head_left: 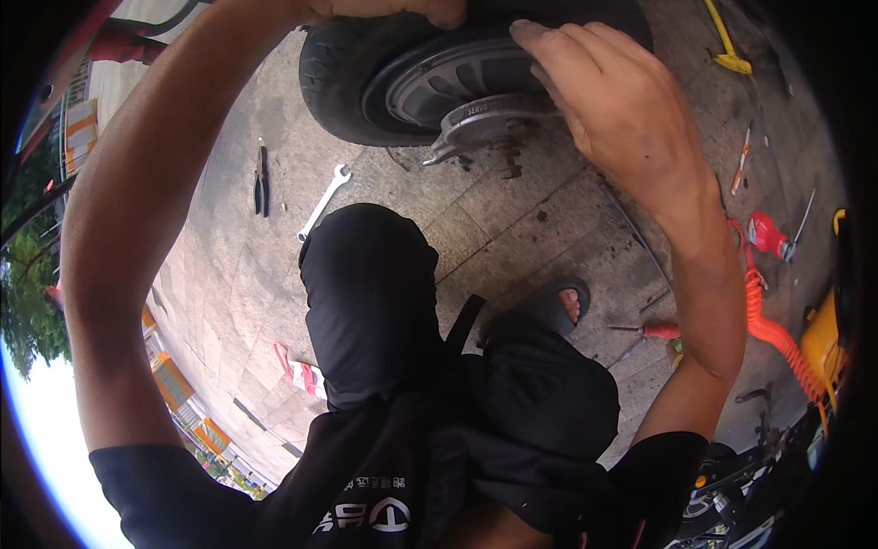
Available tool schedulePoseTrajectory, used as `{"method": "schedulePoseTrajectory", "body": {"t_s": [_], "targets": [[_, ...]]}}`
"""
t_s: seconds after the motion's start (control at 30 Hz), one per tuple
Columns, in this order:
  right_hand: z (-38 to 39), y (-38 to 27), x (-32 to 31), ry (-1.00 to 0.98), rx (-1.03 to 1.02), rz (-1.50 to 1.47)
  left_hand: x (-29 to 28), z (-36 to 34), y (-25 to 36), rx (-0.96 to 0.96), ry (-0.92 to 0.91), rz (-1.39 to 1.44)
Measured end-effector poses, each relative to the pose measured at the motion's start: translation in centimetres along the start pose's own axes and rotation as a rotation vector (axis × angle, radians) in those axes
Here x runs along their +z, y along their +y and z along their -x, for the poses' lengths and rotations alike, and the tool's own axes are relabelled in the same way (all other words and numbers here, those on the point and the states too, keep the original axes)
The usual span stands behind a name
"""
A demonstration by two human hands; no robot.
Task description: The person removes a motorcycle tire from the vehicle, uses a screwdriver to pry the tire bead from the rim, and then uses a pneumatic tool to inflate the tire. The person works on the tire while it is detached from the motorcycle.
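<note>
Several orange-and-white barriers (169, 380) are standing along the left of the paved ground (238, 274). Beside them, my left arm (146, 183) is spanning that side from near to far. Further right, black pliers (262, 183) are lying on the paving, and nearer, a red-and-white packet (297, 371) is resting beside my black-clad left leg (366, 274). A silver wrench (322, 206) is slanting just left of the knee. At the far side my left grip (393, 7) is sitting by the tyre (334, 101); the edge of my view is cutting it off, so I cannot tell whether it is pinching anything. The wheel (430, 87) is occupying the far middle, its grey hub plate (485, 119) facing near. Nearer, a foot in a dark sandal (549, 311) is resting on the ground. My right grip (622, 101) is bending over the wheel's right part, fingers lying close together; their undersides are staying hidden, so I cannot tell whether they are pinching it. Further right, a red-handled screwdriver (658, 330) is lying near, a yellow-headed tool (732, 62) far, and an orange-red coiled hose (768, 320) is trailing along the near right.
</note>
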State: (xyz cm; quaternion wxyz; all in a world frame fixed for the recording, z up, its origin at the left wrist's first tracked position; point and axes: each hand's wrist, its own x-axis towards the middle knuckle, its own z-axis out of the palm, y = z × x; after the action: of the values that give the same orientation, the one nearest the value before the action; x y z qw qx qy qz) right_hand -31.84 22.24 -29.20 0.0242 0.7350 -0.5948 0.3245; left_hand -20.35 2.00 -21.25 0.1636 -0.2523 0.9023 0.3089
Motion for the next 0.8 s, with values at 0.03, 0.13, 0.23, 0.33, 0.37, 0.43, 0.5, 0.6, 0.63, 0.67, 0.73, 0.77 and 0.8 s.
{"method": "schedulePoseTrajectory", "body": {"t_s": [0.03,0.13,0.23,0.33,0.37,0.43,0.5,0.6,0.63,0.67,0.73,0.77,0.8], "targets": [[-0.1,0.1,-0.1,-0.019,-0.021,0.018,0.1,0.0,0.1,-0.003,-0.003,0.000],[-0.5,0.3,0.0,-0.037,-0.066,0.044,0.2,-0.1,0.3,0.046,0.008,0.040],[-0.6,0.3,0.6,0.036,-0.013,0.011,0.1,0.0,0.4,0.005,-0.012,0.073],[-0.3,-0.2,2.0,0.170,0.147,-0.024,0.3,-0.2,0.5,0.029,0.007,0.115],[-0.2,-0.4,2.4,0.201,0.213,-0.047,0.4,-0.2,0.6,0.057,0.020,0.134],[-0.1,-0.6,3.1,0.294,0.280,-0.053,0.4,-0.3,0.7,0.009,0.033,0.098],[-0.1,-0.5,3.6,0.398,0.243,0.000,0.4,-0.1,1.0,-0.014,0.044,0.058],[0.3,-0.6,3.6,0.396,0.288,-0.090,0.5,0.4,1.7,0.000,0.061,0.016],[0.5,-0.7,3.5,0.374,0.331,-0.152,0.7,0.6,1.9,0.014,0.066,0.014],[0.7,-0.9,3.3,0.353,0.341,-0.145,0.8,0.8,2.1,0.030,0.069,0.011],[0.9,-1.2,3.0,0.313,0.363,-0.133,0.8,0.8,2.5,0.012,0.081,-0.058],[0.9,-1.3,2.9,0.299,0.351,-0.125,0.8,0.7,2.6,0.032,0.081,-0.088],[0.9,-1.3,2.7,0.284,0.336,-0.118,0.8,0.6,2.6,0.052,0.082,-0.119]]}}
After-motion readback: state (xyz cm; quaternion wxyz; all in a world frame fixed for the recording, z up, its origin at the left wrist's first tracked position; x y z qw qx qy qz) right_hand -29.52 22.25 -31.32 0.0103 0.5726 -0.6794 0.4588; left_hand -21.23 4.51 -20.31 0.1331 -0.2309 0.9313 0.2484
